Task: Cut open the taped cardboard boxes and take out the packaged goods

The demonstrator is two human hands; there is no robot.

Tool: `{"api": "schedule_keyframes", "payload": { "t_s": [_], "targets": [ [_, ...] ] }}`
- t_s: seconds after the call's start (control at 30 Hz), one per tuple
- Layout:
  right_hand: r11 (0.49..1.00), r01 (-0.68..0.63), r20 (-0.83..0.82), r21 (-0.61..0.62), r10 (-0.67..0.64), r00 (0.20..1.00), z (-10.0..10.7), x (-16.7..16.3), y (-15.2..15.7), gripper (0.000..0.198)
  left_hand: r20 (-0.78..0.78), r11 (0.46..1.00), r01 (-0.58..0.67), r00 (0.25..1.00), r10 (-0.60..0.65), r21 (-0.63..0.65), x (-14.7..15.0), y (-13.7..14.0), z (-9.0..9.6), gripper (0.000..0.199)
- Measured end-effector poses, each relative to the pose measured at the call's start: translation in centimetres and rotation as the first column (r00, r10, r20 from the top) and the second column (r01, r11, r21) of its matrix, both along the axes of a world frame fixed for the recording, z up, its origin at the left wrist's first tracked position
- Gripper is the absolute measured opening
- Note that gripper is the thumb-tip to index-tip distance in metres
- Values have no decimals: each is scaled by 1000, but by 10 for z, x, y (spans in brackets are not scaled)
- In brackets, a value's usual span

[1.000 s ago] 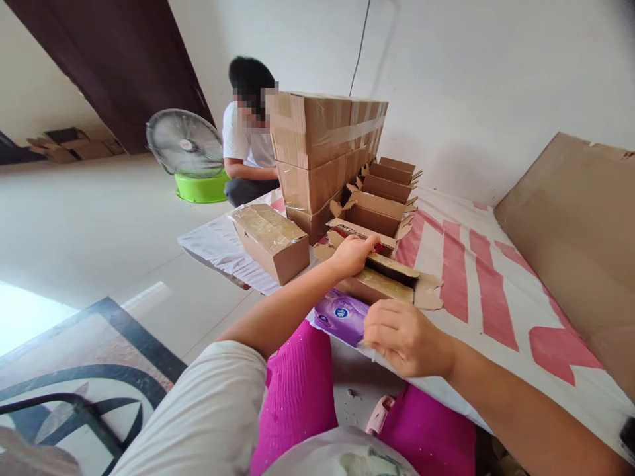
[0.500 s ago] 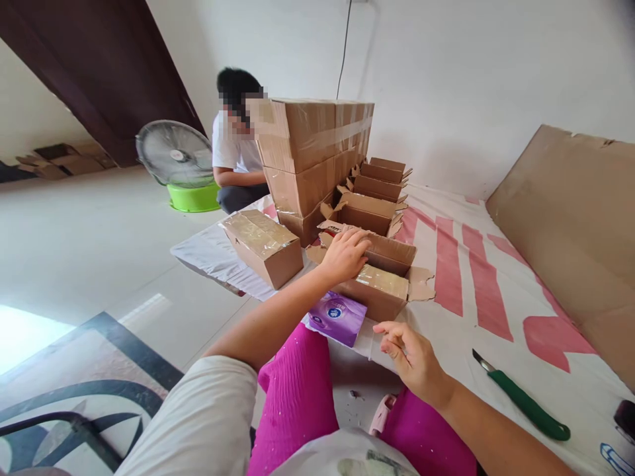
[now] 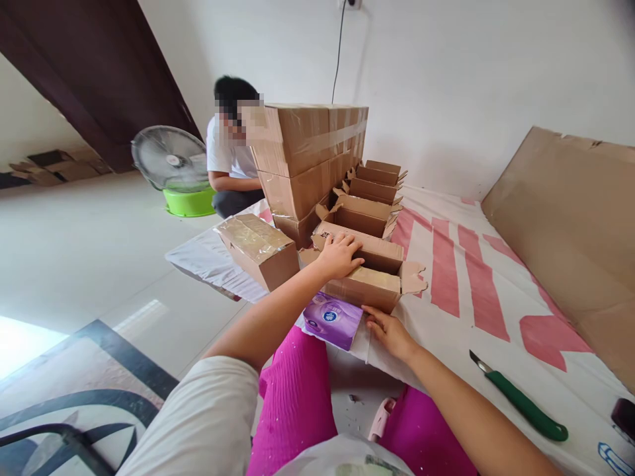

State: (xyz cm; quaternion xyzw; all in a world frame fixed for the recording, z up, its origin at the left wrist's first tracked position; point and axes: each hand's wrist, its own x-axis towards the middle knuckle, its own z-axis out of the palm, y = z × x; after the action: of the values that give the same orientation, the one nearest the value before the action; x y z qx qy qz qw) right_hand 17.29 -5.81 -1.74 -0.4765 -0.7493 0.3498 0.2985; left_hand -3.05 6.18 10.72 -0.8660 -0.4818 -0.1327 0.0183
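My left hand (image 3: 340, 256) lies with fingers spread over the left end of the nearest open cardboard box (image 3: 364, 291), at its far side flap. That far flap is folded outward, and a side flap sticks out to the right. In front of the box, at the table edge, lies a purple tissue pack (image 3: 333, 320). My right hand (image 3: 389, 332) is at the right end of the pack, fingers extended, the fingertips at or just touching its corner. Its grip is not closed on anything.
More open boxes (image 3: 370, 210) line up behind. A taped box (image 3: 258, 250) sits at left, beside a tall stack of taped boxes (image 3: 305, 142). A green-handled knife (image 3: 526, 403) lies at right, near a cardboard sheet (image 3: 570, 218). Beyond are a person (image 3: 233, 158) and a fan (image 3: 171, 162).
The nearest box's far flap, raised earlier, is now folded back under my left hand. My right hand has moved left and forward to the tissue pack's end.
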Motion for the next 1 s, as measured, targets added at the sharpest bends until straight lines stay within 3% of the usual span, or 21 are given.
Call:
{"api": "schedule_keyframes", "payload": {
  "t_s": [0.27, 0.53, 1.0],
  "targets": [
    [997, -50, -11, -64, 49, 999, -7, -23, 41, 43, 8, 1000, -10, 1000, 10, 10, -8, 21, 4, 41],
    [998, -42, 65, -49, 45, 997, 3, -27, 66, 44, 25, 1000, -22, 999, 22, -15, -7, 49, 5, 40],
    [994, 104, 105, 20, -106, 989, -5, -23, 118, 44, 32, 998, -54, 998, 55, -17, 9, 114, 3, 35]
  ]
}}
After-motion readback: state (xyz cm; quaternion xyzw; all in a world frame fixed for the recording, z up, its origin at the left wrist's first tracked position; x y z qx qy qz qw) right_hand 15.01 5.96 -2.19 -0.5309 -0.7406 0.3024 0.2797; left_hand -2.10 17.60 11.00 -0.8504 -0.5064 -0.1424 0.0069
